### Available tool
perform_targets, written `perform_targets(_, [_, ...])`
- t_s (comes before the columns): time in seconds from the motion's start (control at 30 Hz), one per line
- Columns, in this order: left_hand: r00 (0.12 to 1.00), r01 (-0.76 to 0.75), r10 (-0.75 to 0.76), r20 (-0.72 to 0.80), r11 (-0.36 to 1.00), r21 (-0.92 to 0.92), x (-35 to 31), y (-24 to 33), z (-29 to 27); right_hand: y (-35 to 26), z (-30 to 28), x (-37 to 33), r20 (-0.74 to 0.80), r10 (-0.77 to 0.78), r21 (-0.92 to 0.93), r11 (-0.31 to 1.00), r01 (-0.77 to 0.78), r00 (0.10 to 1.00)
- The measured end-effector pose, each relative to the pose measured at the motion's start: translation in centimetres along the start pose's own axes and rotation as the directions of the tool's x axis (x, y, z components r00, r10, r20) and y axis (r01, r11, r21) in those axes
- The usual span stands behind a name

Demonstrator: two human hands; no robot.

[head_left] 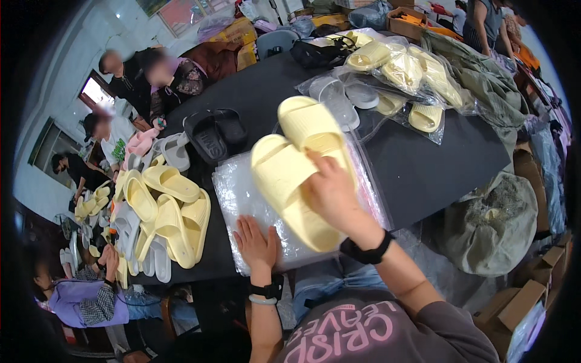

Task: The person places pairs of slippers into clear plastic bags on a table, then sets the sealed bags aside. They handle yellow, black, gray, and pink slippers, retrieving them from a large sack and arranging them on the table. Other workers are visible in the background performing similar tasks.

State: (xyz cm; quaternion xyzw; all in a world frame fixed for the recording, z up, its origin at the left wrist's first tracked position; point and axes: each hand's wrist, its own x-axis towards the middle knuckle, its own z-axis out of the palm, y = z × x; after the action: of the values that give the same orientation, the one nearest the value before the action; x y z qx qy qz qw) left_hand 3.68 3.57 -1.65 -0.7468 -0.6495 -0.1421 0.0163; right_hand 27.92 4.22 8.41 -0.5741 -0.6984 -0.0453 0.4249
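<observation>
A pair of pale yellow slide slippers (281,172) is in my right hand (331,192), whose fingers close over the straps. The two slippers lie side by side, toes toward the far side, over a stack of clear plastic bags (233,196). My left hand (256,243) rests flat on the near left part of that stack, fingers spread, holding nothing. Just beyond the stack is a pair of black slippers (213,132). What my right fingertips do inside the slippers is hidden.
Loose yellow and grey slippers (175,224) are heaped on the black table (423,175) at left. Bagged yellow slippers (402,69) and grey ones (330,97) lie far right. A sack (493,227) and cardboard boxes (514,311) stand at right. Several people work at left.
</observation>
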Motion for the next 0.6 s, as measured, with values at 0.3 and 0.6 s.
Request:
perform_targets(0.3, [0.999,-0.051,0.05,0.014,0.998,0.046,0.0,-0.2,0.2,-0.7,6.1,-4.4,0.171,-0.05,0.184,0.983,0.018,0.984])
perform_targets(0.6, [0.995,-0.081,0.078,-0.059,0.996,-0.044,0.5,-0.4,-2.9,5.6,-1.0,-9.5,0.262,0.194,-0.119,0.979,-0.168,0.945])
